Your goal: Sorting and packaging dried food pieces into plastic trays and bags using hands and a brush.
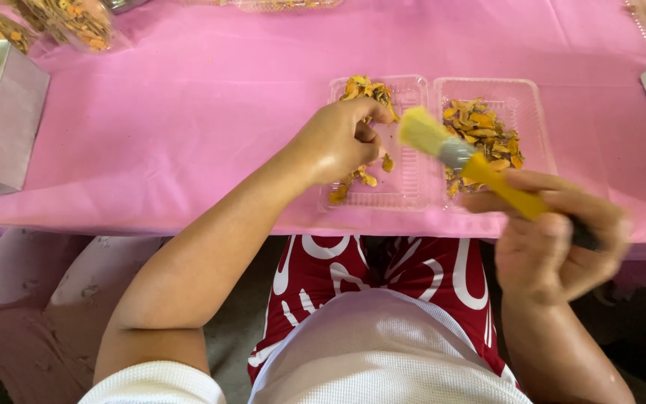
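My left hand (338, 142) pinches a dried orange slice (371, 93) over the left tray half (413, 183); my right hand (555, 243), closed round the yellow brush (472, 161), points bristles up-left toward it.

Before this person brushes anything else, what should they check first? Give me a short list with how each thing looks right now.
1. Brush held firmly: ok, the right hand wraps its yellow handle.
2. Bristles over the tray: ok, they hang over the clear plastic tray.
3. Piece gripped in the left hand: cannot tell, the fingers pinch together but hide what is between them.
4. Dried orange pieces staying inside the tray: ok, none lie on the pink tablecloth nearby.
5. Tray resting flat: ok, it lies open near the table edge.
6. Brush steady: not ok, it is blurred.
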